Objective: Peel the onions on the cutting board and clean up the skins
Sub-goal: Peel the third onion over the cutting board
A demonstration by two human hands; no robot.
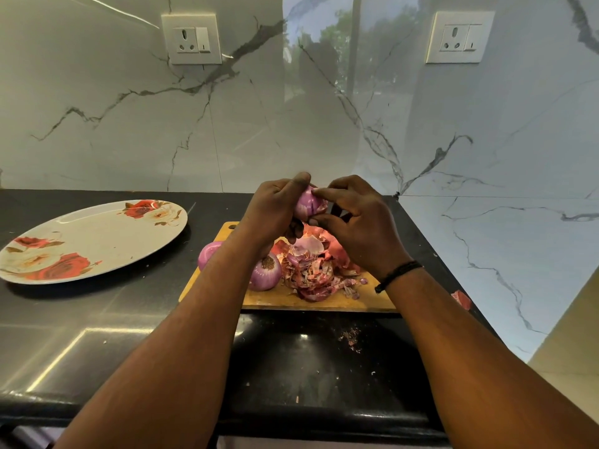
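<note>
No brand, label or readable writing can be made out anywhere; only switch marks are seen on the two white wall sockets, one at the upper left of the frame and one at the upper right, both set in the marble-patterned wall.

A single container is seen: a large oval plate printed with red roses, laid on the black surface at the left of the frame. Nothing is held in it.

Near the centre of the frame, a purple onion is held up above the wooden cutting board. It is gripped by the left hand, whose fingers are curled round it with the thumb over its top. The right hand is brought against the onion's right side, where a bit of skin is pinched between thumb and forefinger; the other fingers are loosely bent. A dark band is worn on the right wrist.

On the board, below the hands, a heap of reddish onion skins is piled. Just left of the heap a peeled onion is seen, touching the skins, and a second peeled onion lies at the board's left edge, partly hidden by the left forearm. A few skin crumbs are scattered on the surface in front of the board, and one red scrap lies to the right of it.
</note>
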